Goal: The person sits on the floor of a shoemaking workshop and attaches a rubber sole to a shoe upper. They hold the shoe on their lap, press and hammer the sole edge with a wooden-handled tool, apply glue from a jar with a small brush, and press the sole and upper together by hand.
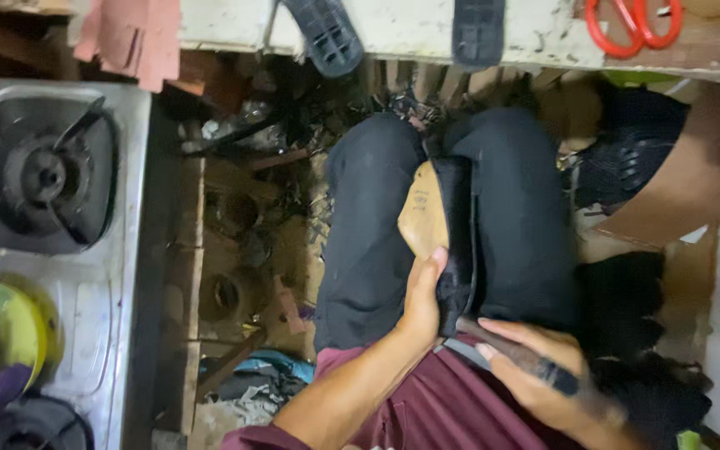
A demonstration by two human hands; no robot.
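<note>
Right hand [543,375], at 5 o'clock, has its grip clamped on a dark-handled tool [518,357]; left hand [422,296] is clasped on a black shoe upper [458,237] with tan insole [423,218], wedged between the knees; work looks midway, upper unfinished.

Matt black cloth shoe upper [460,242] with tan, seemingly leather insole [423,218]; dull steel stove [85,275].

Far left: gas stove [110,275], steel, with black burner grate [42,177]. Near left: yellow-green bowl [2,329]. Far edge: worktable [410,37] bearing two black shoe soles [325,35], red-handled scissors [631,23] at far right. Far left: pink cut sheet [131,37]. Right: brown cardboard [685,179].
</note>
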